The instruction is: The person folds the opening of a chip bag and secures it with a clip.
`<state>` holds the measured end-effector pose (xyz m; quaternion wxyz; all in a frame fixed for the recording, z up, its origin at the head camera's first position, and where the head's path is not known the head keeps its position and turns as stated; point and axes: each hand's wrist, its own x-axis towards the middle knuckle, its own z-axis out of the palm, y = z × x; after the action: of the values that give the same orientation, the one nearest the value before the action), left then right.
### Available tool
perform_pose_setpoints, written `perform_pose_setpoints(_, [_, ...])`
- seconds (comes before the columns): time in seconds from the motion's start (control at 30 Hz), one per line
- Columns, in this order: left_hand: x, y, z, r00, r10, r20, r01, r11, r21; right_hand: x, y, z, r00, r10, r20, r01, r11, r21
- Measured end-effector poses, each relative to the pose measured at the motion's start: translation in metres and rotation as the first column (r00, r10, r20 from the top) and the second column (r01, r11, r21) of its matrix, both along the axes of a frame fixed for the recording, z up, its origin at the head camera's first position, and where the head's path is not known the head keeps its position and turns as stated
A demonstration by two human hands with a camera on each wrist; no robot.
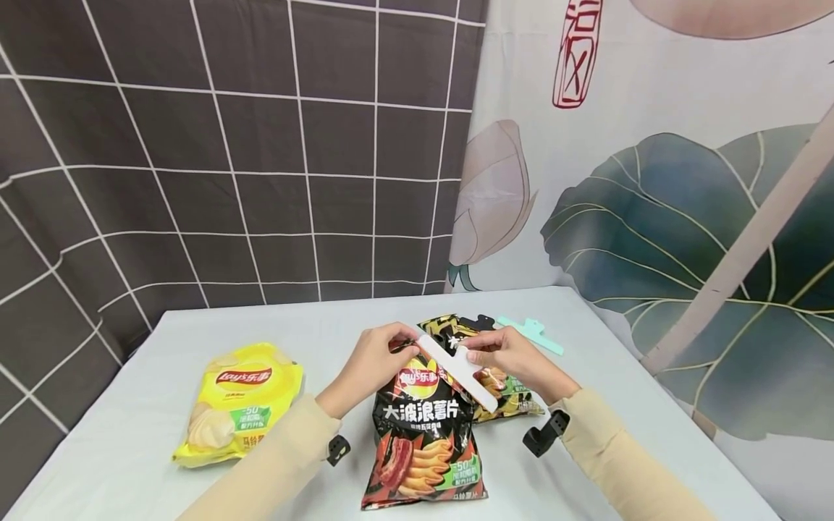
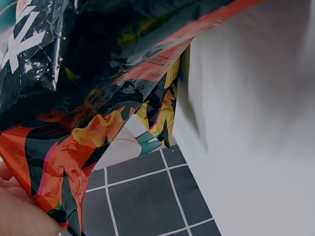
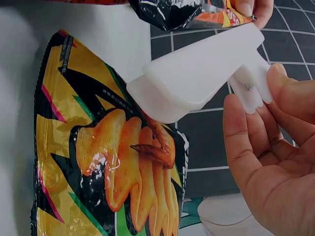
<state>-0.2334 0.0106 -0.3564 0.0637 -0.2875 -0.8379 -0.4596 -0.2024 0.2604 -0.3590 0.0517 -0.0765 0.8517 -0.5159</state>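
My left hand (image 1: pixel 374 358) pinches the top corner of a black Lay's chip bag (image 1: pixel 417 416), whose front faces up at the camera. In the left wrist view, fingertips hold the bag's orange folded edge (image 2: pixel 54 162). My right hand (image 1: pixel 515 358) grips a white bag clip (image 1: pixel 459 370) by its handle tabs, thumb on one side and fingers on the other. The clip lies slantwise across the bag's top in the head view. From the right wrist, the long jaws of the clip (image 3: pixel 206 73) appear slightly parted, beside the black bag's top.
A gold-and-black chip bag (image 1: pixel 515 401) lies behind the black one, to the right. Near its top are a black clip (image 1: pixel 478 323) and a teal clip (image 1: pixel 531 333). A yellow Lay's bag (image 1: pixel 244 398) lies at left on the white table (image 1: pixel 195 329).
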Motion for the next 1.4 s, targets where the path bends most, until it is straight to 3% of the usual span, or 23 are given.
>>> perform_pose_setpoints(0.57, [-0.001,-0.012,-0.001,0.998,0.043,-0.044,-0.043,0.999,0.008,-0.005,-0.017,0.001,1.0,0.023,0.013,-0.023,0.998,-0.064])
perform_pose_setpoints(0.83, [-0.003,-0.017,0.001,0.988,0.027,-0.15,-0.026,1.0,0.005,-0.009,-0.022,0.001,0.998,0.059,0.026,-0.056,0.993,-0.103])
perform_pose_setpoints(1.07, [-0.004,-0.016,0.006,0.997,-0.007,-0.081,0.006,1.0,-0.011,-0.009,-0.023,0.003,0.998,0.056,0.026,-0.054,0.995,-0.079])
perform_pose_setpoints(1.4, [-0.003,-0.01,0.002,0.997,-0.042,-0.057,0.041,0.999,-0.018,-0.005,-0.016,-0.001,0.995,0.091,0.036,-0.088,0.993,-0.081])
